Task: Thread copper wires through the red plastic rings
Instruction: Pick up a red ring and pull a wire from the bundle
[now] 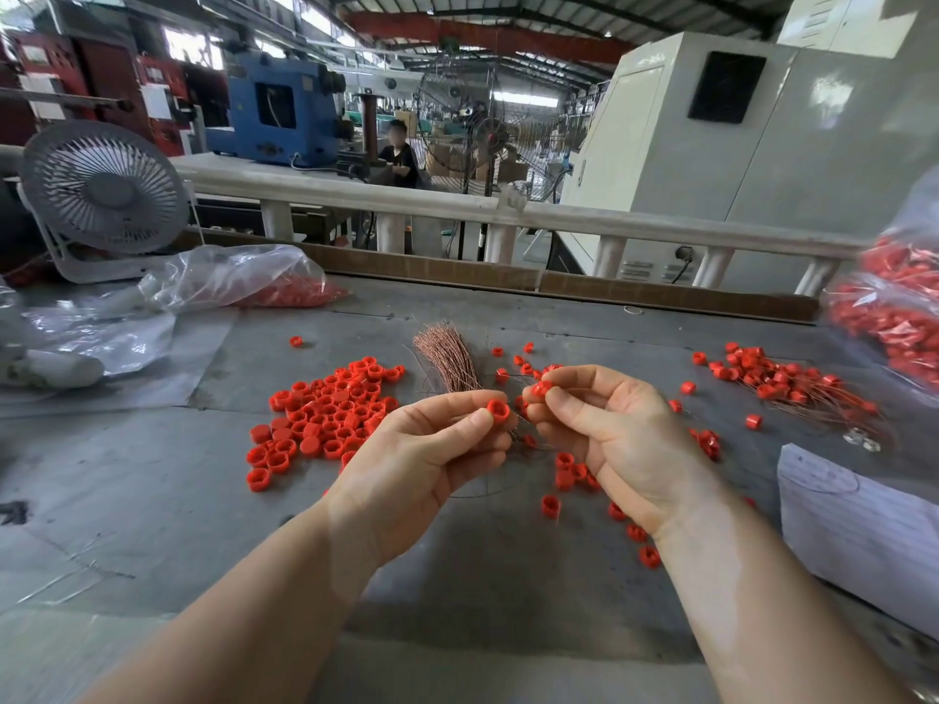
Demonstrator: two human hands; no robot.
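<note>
Nearest the camera, two bare forearms reach up over the grey table point(152, 525). The left hand point(421, 449) pinches a red ring point(498, 411) between thumb and forefinger, its opening turned toward the camera. Just right of it, the right hand point(609, 429) pinches a second ring point(541, 388) at its fingertips; fine wire seems to run between the two hands, too thin to follow.

Going left to right across the table: a small white fan point(104, 195), a clear bag point(239, 279) partly filled with red pieces, a dense heap of loose rings point(325, 414), the bundle of copper wires point(447, 358) standing just behind the hands, scattered rings below the right wrist, a pile of already wired rings point(792, 383), a second full bag point(894, 307) at the edge, and a white ruled paper point(858, 525).

The likely trouble is the wire itself: being so thin, it could kink or miss the hole if the ring twists in the pinch, and a slack loop might snag the loose rings underneath. A dropped ring would vanish among its neighbours.

No brand or label is legible; the marks on the paper are too faint to read.
</note>
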